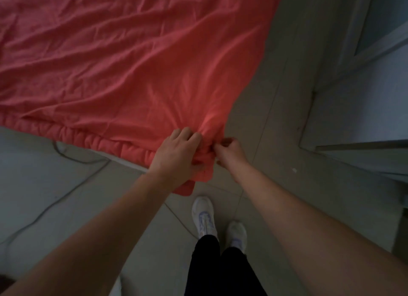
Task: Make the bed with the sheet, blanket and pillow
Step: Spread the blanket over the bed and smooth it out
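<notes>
Coral sheet lies wrinkled over bed, its near corner bunched above tiled floor. Left hand curled, gripping the bunched corner. Right hand pinches the same corner beside it.

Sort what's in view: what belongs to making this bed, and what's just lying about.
Job in hand: red sheet, spread out and wrinkled; left hand and right hand, both gripping its near corner.
Just there: grey cable on the floor; white shoes on the person's feet.
</notes>
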{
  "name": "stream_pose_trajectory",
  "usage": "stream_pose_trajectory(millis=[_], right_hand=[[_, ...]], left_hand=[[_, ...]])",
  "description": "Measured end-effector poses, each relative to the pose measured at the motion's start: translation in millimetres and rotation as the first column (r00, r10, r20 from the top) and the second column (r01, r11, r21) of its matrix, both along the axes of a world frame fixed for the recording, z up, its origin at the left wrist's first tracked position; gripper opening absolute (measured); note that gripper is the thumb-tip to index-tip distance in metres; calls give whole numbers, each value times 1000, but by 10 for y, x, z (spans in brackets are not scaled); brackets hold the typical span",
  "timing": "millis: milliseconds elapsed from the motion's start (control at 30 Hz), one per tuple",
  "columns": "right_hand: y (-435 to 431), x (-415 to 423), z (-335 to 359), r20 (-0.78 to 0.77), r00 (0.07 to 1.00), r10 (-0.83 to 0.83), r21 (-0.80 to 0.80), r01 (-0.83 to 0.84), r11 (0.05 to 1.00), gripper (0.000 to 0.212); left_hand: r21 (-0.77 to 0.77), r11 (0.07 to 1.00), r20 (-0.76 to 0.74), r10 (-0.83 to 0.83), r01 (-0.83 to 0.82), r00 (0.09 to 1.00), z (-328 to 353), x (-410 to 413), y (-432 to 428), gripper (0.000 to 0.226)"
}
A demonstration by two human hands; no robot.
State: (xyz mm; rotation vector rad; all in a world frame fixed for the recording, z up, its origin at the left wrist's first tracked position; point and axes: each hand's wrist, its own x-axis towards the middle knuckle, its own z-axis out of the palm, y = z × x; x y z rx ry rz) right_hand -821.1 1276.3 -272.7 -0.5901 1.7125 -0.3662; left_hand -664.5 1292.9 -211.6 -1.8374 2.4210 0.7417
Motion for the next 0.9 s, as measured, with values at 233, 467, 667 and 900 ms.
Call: stream_pose_trajectory(millis=[233, 467, 667, 900], right_hand=[[442, 22, 177, -226, 919, 323, -421, -392, 818, 12], [806, 123, 136, -577, 716, 394, -465, -683, 563, 67], [927, 244, 176, -629, 726, 279, -506, -655, 562, 27], [1412, 173, 165, -712, 596, 372, -372, -769, 520, 24]], left_hand=[[-55, 987, 204, -134, 148, 970, 53, 156, 365, 70], [-150, 977, 194, 180, -153, 964, 73, 269, 572, 44], [-176, 974, 94, 163, -144, 982, 79, 315, 634, 14], [-94, 989, 61, 117, -111, 991, -42, 363, 1088, 9]])
